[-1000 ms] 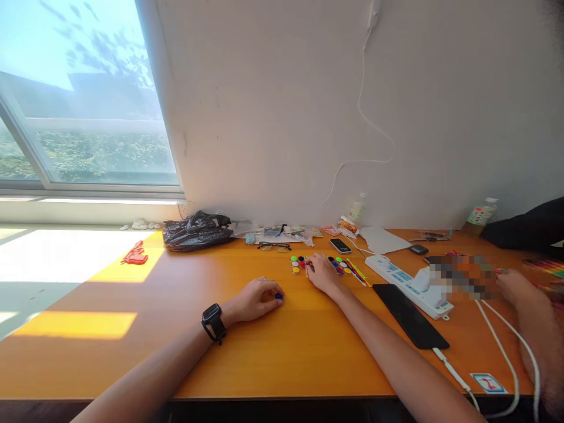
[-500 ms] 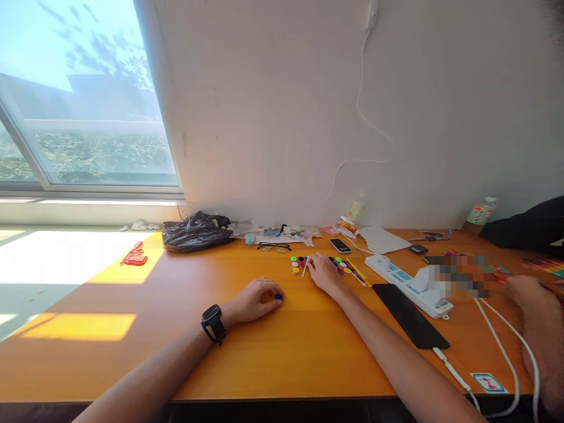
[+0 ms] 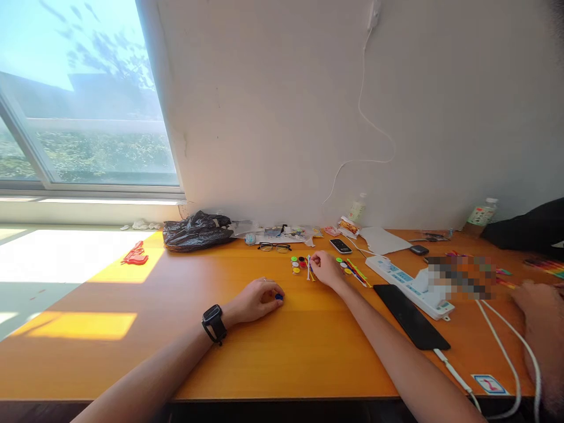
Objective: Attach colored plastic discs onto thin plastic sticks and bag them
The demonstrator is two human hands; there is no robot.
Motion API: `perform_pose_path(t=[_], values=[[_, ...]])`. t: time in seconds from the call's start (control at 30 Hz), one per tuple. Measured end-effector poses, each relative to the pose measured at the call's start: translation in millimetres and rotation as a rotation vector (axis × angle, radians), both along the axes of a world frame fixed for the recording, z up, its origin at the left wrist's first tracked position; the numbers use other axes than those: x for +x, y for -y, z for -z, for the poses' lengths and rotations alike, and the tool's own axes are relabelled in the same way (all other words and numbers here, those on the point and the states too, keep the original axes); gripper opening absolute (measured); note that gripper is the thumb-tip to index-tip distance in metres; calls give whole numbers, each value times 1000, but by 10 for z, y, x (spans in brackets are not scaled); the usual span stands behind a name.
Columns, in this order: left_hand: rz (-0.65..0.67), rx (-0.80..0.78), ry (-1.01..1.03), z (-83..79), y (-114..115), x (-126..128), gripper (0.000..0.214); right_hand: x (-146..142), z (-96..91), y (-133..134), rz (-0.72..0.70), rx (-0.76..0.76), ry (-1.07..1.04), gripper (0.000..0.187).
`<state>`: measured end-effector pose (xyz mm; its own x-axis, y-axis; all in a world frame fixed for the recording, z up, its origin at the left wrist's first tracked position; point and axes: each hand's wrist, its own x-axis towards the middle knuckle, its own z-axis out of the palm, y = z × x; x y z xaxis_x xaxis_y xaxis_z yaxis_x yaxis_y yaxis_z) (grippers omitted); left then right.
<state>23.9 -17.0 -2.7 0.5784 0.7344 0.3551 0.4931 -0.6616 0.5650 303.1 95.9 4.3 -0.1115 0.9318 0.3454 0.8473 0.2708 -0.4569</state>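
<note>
My left hand [image 3: 258, 299] rests on the table with thumb and fingertips closed on a small blue disc [image 3: 279, 297]. Further right, the fingers of my right hand [image 3: 326, 269] are pinched together over the small coloured parts; what lies between the fingertips is too small to make out. Right beside those fingertips is a white stick [image 3: 308, 269]. To its left lies a group of discs, among them a green, a white and a yellow disc [image 3: 296, 271]. On the other side of my right hand are another yellow disc [image 3: 348, 271] and several coloured sticks [image 3: 359, 271].
A black phone [image 3: 412, 317] and a white power strip [image 3: 408, 285] flank my right forearm. Glasses [image 3: 274, 247], a black plastic bag [image 3: 197, 232] and a smaller phone [image 3: 341, 245] lie toward the wall. A red toy gun [image 3: 134, 254] is at left. Another person's hand [image 3: 535, 296] is at far right.
My right hand has shifted slightly right, and its fingertips have drawn together beside the white stick. My left hand stays where it was with the blue disc.
</note>
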Motion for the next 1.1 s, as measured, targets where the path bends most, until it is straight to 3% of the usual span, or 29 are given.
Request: perform_pose_path(t=[0.27,0.4,0.7,0.87,0.93,1.1], values=[[-30,0,40,88,-48,-6,17,-8,-34,15,-9,-30,-140,6],[-72,-45,164,151,-93,-2,21,-34,-42,10,-46,-4,-253,7],[-85,-181,236,168,-106,-4,31,-145,2,88,-280,-104,-554,13],[-113,-365,377,187,-159,-16,43,-334,-15,288,-421,-175,-765,36],[-147,-401,446,185,-185,-28,46,-421,-36,378,-456,-196,-793,43],[-224,-424,542,156,-200,-39,46,-578,-15,533,-540,-328,-769,38]])
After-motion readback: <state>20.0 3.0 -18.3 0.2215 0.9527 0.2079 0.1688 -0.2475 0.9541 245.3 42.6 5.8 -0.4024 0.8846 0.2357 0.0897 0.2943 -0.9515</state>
